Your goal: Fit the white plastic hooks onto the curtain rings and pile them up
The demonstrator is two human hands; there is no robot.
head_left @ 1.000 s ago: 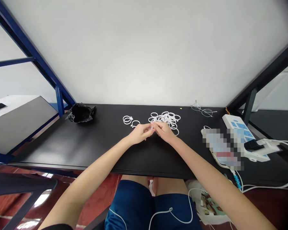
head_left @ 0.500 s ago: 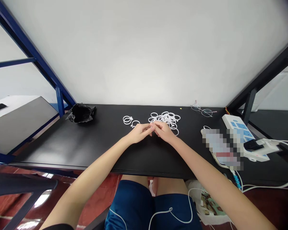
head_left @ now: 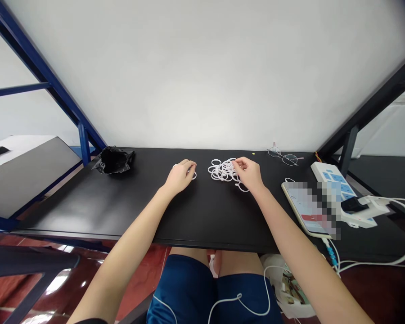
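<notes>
A loose pile of thin white rings (head_left: 222,171) lies on the black table, in front of me. At its right edge, my right hand (head_left: 249,173) has thumb and forefinger pinched on a white ring among the others. To the left of that pile, my left hand (head_left: 180,176) is over a smaller group of white rings (head_left: 195,176) and covers most of them. Its fingers are bent together, and whatever they hold is hidden beneath them.
A black plastic bag (head_left: 115,160) stands open at the back left of the table (head_left: 121,202). Eyeglasses (head_left: 290,159), a phone (head_left: 302,211) and a power strip (head_left: 337,180) with white cables lie on the right. Behind is a white wall (head_left: 202,72).
My hands, which were together in front of the pile, have moved apart. The left went to the small group of rings; the right shifted right and away from me onto the pile.
</notes>
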